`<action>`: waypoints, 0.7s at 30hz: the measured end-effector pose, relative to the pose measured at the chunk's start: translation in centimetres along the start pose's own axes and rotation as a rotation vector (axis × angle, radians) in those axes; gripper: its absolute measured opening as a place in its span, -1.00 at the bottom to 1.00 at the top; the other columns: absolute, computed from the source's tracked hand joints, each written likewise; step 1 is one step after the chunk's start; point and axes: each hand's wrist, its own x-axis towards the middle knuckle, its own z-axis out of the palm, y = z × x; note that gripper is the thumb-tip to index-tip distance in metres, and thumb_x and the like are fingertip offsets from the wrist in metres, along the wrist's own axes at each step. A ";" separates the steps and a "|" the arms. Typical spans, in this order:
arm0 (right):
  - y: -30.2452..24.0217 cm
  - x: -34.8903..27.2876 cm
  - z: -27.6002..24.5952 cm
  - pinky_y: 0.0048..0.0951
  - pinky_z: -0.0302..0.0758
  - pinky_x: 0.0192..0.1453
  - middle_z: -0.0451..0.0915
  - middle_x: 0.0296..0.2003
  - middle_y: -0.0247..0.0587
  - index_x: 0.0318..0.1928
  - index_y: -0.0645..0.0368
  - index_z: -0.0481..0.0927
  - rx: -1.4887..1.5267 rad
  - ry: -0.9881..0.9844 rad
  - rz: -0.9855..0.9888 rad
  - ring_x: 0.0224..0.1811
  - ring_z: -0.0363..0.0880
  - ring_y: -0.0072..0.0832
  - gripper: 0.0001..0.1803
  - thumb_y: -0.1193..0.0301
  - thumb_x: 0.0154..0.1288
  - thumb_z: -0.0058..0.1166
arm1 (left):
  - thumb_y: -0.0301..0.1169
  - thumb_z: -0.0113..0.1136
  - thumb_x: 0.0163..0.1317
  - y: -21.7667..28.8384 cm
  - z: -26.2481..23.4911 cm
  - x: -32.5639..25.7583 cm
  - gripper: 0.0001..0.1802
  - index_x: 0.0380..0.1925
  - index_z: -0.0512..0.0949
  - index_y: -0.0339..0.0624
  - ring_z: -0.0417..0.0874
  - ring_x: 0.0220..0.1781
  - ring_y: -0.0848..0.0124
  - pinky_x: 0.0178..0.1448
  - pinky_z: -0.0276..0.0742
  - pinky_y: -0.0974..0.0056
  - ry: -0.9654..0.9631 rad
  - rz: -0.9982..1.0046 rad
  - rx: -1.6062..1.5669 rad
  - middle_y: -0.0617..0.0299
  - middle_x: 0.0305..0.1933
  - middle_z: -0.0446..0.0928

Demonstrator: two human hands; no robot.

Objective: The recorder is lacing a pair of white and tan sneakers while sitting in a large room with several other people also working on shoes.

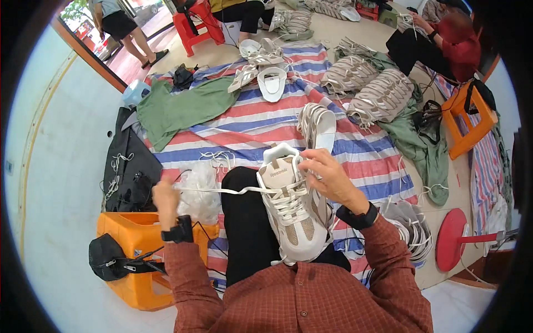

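A white and beige sneaker [294, 222] rests on my lap, its toe pointing toward me and its tongue facing up. White shoelace [236, 191] crosses the lower eyelets and runs out to the left, drawn nearly straight. My left hand [165, 198], slightly blurred, is closed on that lace, well away from the shoe. At the right side of the collar, my right hand [328, 175] grips the sneaker with bent fingers; its fingertips are partly hidden. Behind the shoe lies a sneaker upper with a pale sole [326, 132] and loops of lace.
A striped sheet [361, 161] covers the floor. Orange stools [130, 222] stand at left and right; a red round stool [451, 238] is at the right. Bundled shoe uppers [380, 97], green cloth [186, 108] and a clear plastic bag [198, 191] lie around. Other people sit and stand farther back.
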 end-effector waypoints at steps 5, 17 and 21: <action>-1.3 1.0 0.6 -0.30 0.42 -0.03 0.44 -0.04 -0.15 -0.26 0.17 0.54 -0.006 -0.155 -0.049 -0.04 0.40 -0.17 -0.74 0.62 -0.05 0.05 | -0.44 0.18 0.05 10.5 2.8 -4.1 -0.68 -0.15 0.47 -0.27 0.56 -0.18 0.16 -0.10 0.44 0.18 0.066 0.640 -0.644 0.03 -0.28 0.55; -1.7 1.4 0.8 -0.30 0.40 -0.02 0.43 -0.04 -0.19 -0.35 0.18 0.52 -0.029 -0.180 -0.014 -0.02 0.36 -0.21 -0.84 0.55 -0.04 0.12 | -0.33 0.28 0.05 12.7 -0.9 -7.4 -0.53 -0.03 0.40 -0.19 0.43 -0.59 0.30 -0.49 0.31 0.26 -0.414 0.534 -0.882 0.15 -0.62 0.41; -1.8 1.6 0.5 -0.30 0.41 -0.04 0.44 -0.11 -0.22 -0.42 0.18 0.52 -0.046 -0.185 -0.038 -0.07 0.37 -0.21 -0.88 0.51 -0.06 0.13 | -0.35 0.29 0.04 12.5 0.0 -8.0 -0.79 -0.45 0.51 -0.25 0.28 -0.70 0.43 -0.58 0.21 0.32 -0.325 0.581 -0.831 0.19 -0.75 0.28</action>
